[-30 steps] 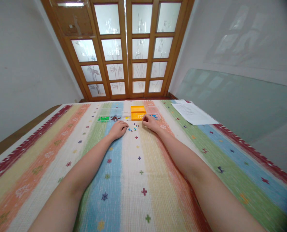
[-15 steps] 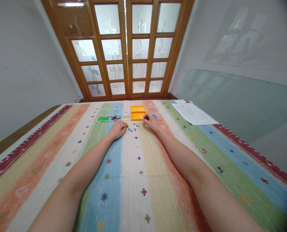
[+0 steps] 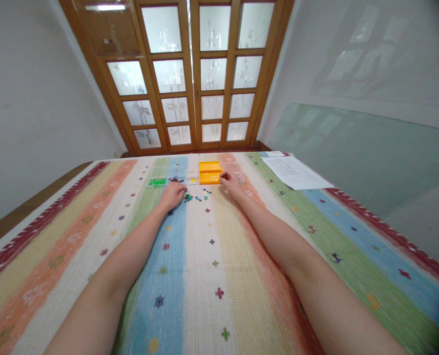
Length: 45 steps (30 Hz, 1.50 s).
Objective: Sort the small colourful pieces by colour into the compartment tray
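Note:
My left hand [image 3: 172, 195] lies low over the cloth with its fingers loosely bent and pointing right, holding nothing I can see. Just right of its fingertips is a small pile of mixed coloured pieces [image 3: 188, 197], with more loose pieces [image 3: 206, 193] beyond. My right hand [image 3: 231, 184] is at the right edge of an open orange-yellow box [image 3: 209, 166], thumb and fingers pinched together; what they hold is too small to make out. Small pale pieces [image 3: 214, 177] lie in the box's near half.
Left of the box stand clear compartments with green pieces [image 3: 157, 182], dark brown pieces [image 3: 175, 180] and yellow pieces [image 3: 193, 181]. Printed paper sheets [image 3: 297, 172] lie at the back right of the striped tablecloth [image 3: 201, 296]. Wooden glazed doors [image 3: 193, 98] stand behind the table.
My left hand has moved left, and a pile of coloured pieces now shows where it was. My right hand has stayed beside the box, now covering the blue pieces to its right.

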Available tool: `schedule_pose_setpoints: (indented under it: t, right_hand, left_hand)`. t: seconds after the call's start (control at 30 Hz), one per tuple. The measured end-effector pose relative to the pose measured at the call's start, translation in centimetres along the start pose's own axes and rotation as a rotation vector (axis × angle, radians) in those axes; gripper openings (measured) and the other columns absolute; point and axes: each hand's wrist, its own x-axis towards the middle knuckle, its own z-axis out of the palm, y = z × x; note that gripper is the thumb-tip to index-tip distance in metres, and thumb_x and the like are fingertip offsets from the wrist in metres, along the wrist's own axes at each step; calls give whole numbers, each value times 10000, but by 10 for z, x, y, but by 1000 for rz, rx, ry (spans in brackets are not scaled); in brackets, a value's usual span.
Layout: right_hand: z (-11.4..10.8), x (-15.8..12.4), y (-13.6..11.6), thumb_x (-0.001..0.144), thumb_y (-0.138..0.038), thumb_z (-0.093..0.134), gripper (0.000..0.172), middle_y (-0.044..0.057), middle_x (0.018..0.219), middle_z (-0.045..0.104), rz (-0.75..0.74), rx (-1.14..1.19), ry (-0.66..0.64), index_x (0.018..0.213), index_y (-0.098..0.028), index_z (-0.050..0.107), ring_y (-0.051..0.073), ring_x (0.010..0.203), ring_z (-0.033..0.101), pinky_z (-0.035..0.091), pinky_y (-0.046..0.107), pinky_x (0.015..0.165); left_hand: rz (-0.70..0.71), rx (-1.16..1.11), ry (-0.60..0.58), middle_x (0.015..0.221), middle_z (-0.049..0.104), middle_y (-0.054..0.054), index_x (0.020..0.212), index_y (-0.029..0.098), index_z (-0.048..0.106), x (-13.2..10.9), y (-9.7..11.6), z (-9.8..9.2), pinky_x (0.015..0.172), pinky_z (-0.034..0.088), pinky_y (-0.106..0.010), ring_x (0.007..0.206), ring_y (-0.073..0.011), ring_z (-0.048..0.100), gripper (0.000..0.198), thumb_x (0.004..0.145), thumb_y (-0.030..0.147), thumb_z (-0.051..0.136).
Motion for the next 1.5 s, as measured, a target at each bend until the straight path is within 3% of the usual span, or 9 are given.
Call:
schedule_pose_setpoints:
  t: [0.23,0.37,0.47,0.77,0.9,1.23,1.5]
  right_hand:
    - [2,-2,-6,759,-385,691,326,65,1081,723,151,189,21,1036,-213,688,197,908,674,581,337,791]
    - [4,-7,-15,783,-349,742,484,103,1321,697,222,242,-45,1250,-240,680,227,1064,698,613,333,792]
    - [5,-9,-16,810,-313,742,473,113,1402,672,253,213,-64,1273,-242,686,230,1118,698,620,333,821]
    - [4,-8,-6,835,-284,648,276,82,1135,762,225,133,-83,1084,-207,739,187,908,729,609,349,848]
    - [4,-9,-6,836,-317,635,245,65,1022,763,181,128,-124,1029,-209,740,186,869,724,600,341,843]
    - [6,-9,4,854,-321,618,247,63,1119,768,115,-15,-150,1021,-223,770,209,980,712,594,383,934]
    - [7,-12,-5,869,-325,627,195,65,1080,764,106,15,-174,963,-214,758,197,900,710,600,350,858]
  left_hand:
    - [29,-26,-2,1131,785,-84,1038,215,795,0,1,1,1114,469,-460,1146,-267,662,285,965,233,520]
    - [38,-41,-10,1117,786,-87,1033,216,795,1,-1,2,1103,472,-461,1127,-268,668,275,965,234,529]
    - [42,-68,-17,1130,786,-79,1041,229,796,1,-3,2,1108,472,-462,1135,-265,670,269,966,233,538]
    - [140,-276,-77,1214,763,-68,921,225,792,-2,-2,-15,1137,471,-462,1180,-242,674,164,883,232,633]
    - [178,-282,-165,1251,739,-70,896,222,770,-2,5,-20,1171,438,-469,1219,-258,649,115,841,257,675]
    - [228,-207,-197,1214,729,-59,966,238,743,-3,13,-15,1173,417,-482,1219,-266,632,134,879,317,679]
    - [171,-127,-139,1138,736,-80,1047,232,726,-4,20,-11,1124,456,-468,1150,-269,636,183,906,320,649]
